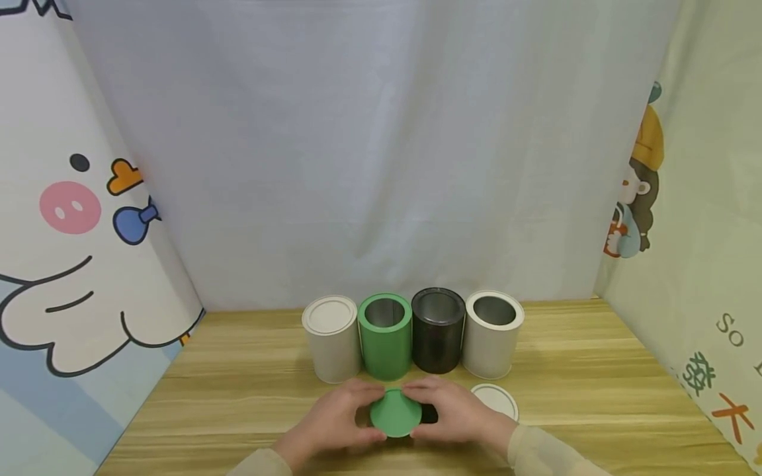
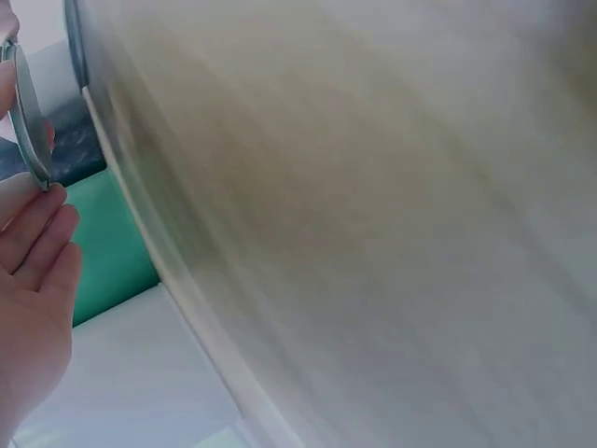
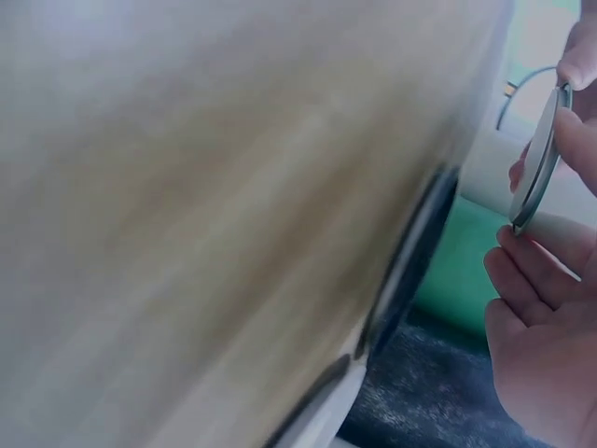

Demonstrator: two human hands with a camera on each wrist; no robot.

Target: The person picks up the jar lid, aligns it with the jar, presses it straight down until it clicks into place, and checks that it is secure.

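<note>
A round green can lid (image 1: 395,413) is held in the air above the table, its top tilted toward the head camera. My left hand (image 1: 339,416) pinches its left edge between thumb and fingers. On the opposite edge, my right hand (image 1: 452,410) grips it the same way. Both wrist views show the lid edge-on, as a thin disc (image 2: 30,117) between the fingertips. Just beyond the hands stands a green can (image 1: 387,354) with an open top. Partly hidden by the right hand, a black lid (image 1: 429,414) lies on the table.
A white can (image 1: 335,354) with its lid on stands left of the green can. To the right are a black can (image 1: 437,344) and an open white can (image 1: 489,350). A white lid (image 1: 495,400) lies beside my right wrist on the wooden table (image 1: 226,377). Curtains surround the table.
</note>
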